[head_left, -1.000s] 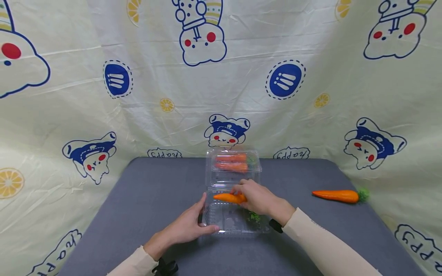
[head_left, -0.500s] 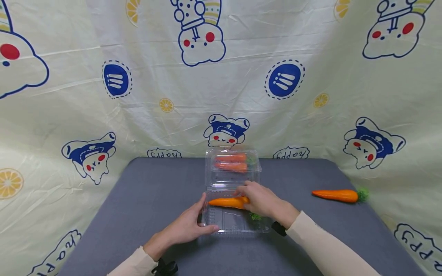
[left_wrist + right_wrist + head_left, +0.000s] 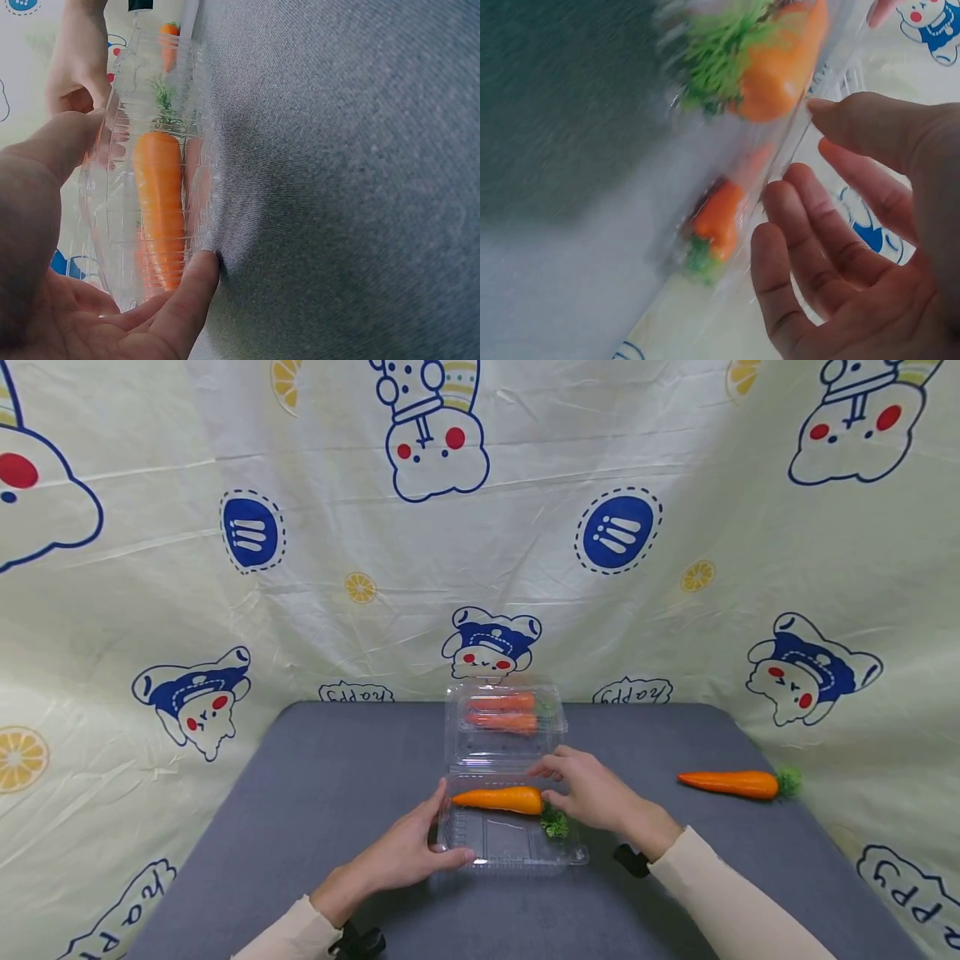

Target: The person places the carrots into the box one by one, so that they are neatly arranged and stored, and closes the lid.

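Observation:
An orange carrot (image 3: 498, 800) with a green leafy top lies across the base of a hinged clear plastic clamshell box (image 3: 517, 856), its tip pointing left. My left hand (image 3: 408, 847) holds the box's left end, the thumb at the front corner and the fingers along the left side. In the left wrist view the carrot (image 3: 160, 202) shows through the clear wall. My right hand (image 3: 588, 785) hovers over the box's right rim beside the leafy end. In the right wrist view its fingers are parted and relaxed, with nothing held, close to the carrot (image 3: 772, 82).
Behind the base, more carrots (image 3: 502, 722) show through clear plastic around the box's raised lid (image 3: 506, 750). Another carrot (image 3: 731, 785) with a green top lies at the right edge of the grey table (image 3: 360, 760). A printed curtain (image 3: 525, 552) hangs behind.
The right hand has laid the carrot down in the box, let go and drawn back to the right, uncovering the leafy top. The left hand has stayed in place.

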{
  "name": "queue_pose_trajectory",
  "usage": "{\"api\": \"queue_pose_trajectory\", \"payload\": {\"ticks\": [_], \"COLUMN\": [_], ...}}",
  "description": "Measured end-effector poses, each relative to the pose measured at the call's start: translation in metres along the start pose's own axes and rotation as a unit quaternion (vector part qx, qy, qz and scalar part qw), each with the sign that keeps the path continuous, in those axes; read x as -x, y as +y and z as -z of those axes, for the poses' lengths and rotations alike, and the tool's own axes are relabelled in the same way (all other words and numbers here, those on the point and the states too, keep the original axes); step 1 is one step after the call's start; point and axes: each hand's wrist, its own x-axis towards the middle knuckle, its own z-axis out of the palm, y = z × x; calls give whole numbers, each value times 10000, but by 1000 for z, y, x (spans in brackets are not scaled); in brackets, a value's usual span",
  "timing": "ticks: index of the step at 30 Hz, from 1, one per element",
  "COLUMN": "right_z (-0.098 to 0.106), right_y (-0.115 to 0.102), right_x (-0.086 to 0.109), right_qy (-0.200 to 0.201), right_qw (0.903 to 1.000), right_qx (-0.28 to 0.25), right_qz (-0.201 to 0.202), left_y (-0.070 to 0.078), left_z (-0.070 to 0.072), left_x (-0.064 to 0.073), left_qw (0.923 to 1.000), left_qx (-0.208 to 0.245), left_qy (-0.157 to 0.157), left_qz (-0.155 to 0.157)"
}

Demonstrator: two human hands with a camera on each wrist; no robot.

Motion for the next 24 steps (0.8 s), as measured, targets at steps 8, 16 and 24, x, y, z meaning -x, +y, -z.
{"api": "queue_pose_trajectory", "payload": {"ticks": [8, 16, 24], "right_z": [7, 16, 25], "right_y": [23, 51, 87], "right_x": [12, 24, 42], "right_qy": [562, 1079, 1473], "right_qw": [9984, 9935, 9865], "right_qx": [-102, 105, 166], "right_qz": [-40, -348, -703], "left_y": [-1, -2, -3], "left_z": [1, 2, 3], "left_x": [1, 2, 0], "left_qw": [9999, 9998, 9998], "left_qx": [120, 172, 189], "left_qy": [-44, -31, -89], "left_qz": [58, -1, 20]}}
